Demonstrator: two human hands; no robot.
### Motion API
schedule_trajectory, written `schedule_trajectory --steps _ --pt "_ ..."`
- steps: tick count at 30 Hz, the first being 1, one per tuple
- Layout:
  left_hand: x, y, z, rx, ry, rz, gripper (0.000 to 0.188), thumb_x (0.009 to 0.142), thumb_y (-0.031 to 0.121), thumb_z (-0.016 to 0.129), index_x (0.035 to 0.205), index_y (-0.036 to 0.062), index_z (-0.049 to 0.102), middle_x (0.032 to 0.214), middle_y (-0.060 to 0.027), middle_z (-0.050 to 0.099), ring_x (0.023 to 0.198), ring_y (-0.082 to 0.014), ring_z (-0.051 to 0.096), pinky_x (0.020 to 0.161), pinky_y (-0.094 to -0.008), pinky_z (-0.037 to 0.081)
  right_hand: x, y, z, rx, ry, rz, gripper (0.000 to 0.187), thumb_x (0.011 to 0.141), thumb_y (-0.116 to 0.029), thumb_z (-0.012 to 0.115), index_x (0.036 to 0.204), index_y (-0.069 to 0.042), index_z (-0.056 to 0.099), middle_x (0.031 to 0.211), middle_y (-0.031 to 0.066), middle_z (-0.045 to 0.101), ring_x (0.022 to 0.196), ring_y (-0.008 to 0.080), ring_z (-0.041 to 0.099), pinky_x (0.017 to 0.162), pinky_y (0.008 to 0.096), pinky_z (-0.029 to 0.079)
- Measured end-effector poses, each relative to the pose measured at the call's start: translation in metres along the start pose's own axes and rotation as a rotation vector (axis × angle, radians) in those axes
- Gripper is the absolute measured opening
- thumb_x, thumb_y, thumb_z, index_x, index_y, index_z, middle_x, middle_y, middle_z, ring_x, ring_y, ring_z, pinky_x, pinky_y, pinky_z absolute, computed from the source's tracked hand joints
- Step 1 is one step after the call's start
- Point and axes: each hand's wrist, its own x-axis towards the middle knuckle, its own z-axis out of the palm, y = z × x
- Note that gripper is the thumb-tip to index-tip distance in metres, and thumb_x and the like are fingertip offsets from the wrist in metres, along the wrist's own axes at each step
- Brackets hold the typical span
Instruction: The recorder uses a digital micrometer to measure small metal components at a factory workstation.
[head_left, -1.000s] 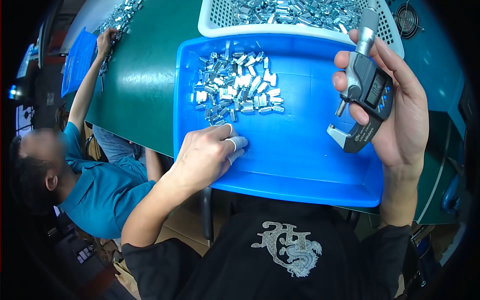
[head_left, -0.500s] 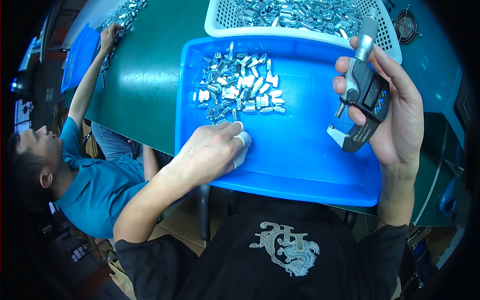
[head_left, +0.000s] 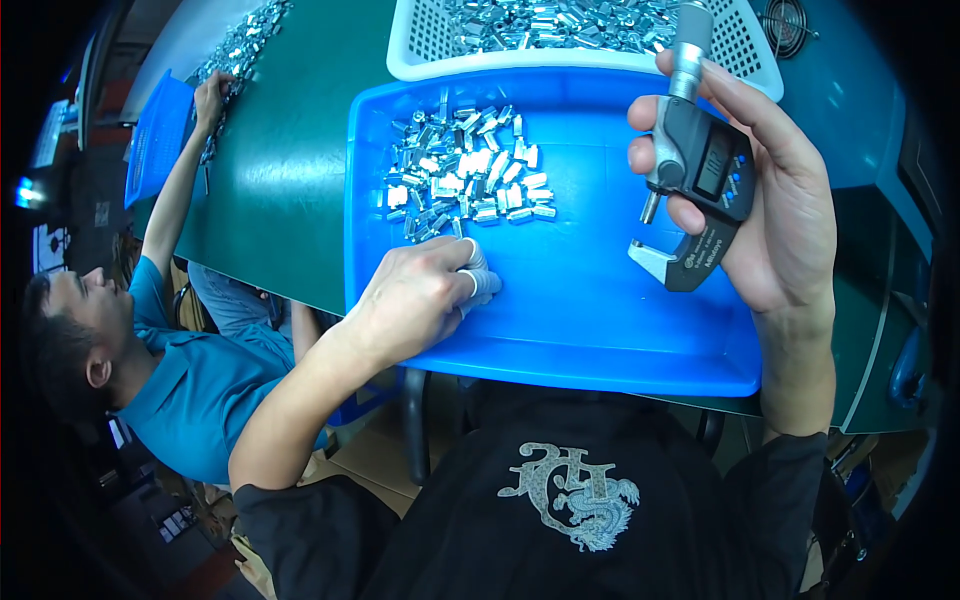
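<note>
A bare-handed inspection posture over a blue tray (head_left: 620,310) set on a green counter (head_left: 285,205). The right hand (head_left: 785,215) curls its fingers around a digital micrometer (head_left: 690,150), whose measuring faces stand apart with nothing visible between them. The left hand (head_left: 415,295), in white finger covers (head_left: 482,283), bunches its fingers just beside the small metal parts (head_left: 465,170) heaped in the tray's left portion; whether they pinch a part cannot be told. The step in hand appears to be picking out a part; the next move likely calls for a secure pinch and alignment with the open gap.
</note>
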Motion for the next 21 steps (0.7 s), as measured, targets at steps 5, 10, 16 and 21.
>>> schedule_trajectory --steps 5,10,16,21 --pt "0.000 0.013 -0.008 0.137 -0.062 -0.044 0.021 0.065 -0.004 0.069 0.084 0.0045 0.067 0.083 -0.0091 0.061 0.076 -0.0260 0.060 0.064 -0.0340 0.050 0.001 -0.004 0.002 -0.036 0.013 -0.002 0.043 0.098 -0.025 0.036 0.127 0.006 0.043 0.095 0.0197 0.063 0.081 0.0194 0.067 0.042 0.0206 0.053" --pt "-0.044 0.030 -0.045 -0.164 0.283 -0.250 0.013 0.066 0.000 0.073 0.075 0.0031 0.065 0.072 -0.0066 0.061 0.068 -0.0197 0.059 0.059 -0.0295 0.047 0.001 -0.003 -0.006 0.020 0.030 -0.024 0.043 0.098 -0.025 0.037 0.127 0.007 0.042 0.098 0.0215 0.061 0.080 0.0205 0.066 0.042 0.0205 0.052" --pt "-0.141 0.054 0.019 -0.185 0.372 -0.691 0.012 0.068 -0.002 0.072 0.076 0.0013 0.065 0.070 -0.0063 0.060 0.059 -0.0159 0.051 0.055 -0.0268 0.040 0.012 -0.023 0.013 0.287 0.349 0.166 0.032 0.093 -0.017 0.047 0.101 0.012 0.055 0.080 0.0256 0.064 0.058 0.0223 0.064 0.037 0.0225 0.050" --pt "-0.214 0.042 0.109 -0.196 0.207 -1.314 0.013 0.070 0.008 0.075 0.073 0.0011 0.064 0.069 -0.0131 0.061 0.061 -0.0252 0.060 0.056 -0.0343 0.047 0.011 -0.019 -0.013 0.354 0.082 0.235 0.044 0.092 -0.021 0.049 0.119 0.013 0.044 0.087 0.0266 0.064 0.058 0.0232 0.065 0.038 0.0243 0.050"
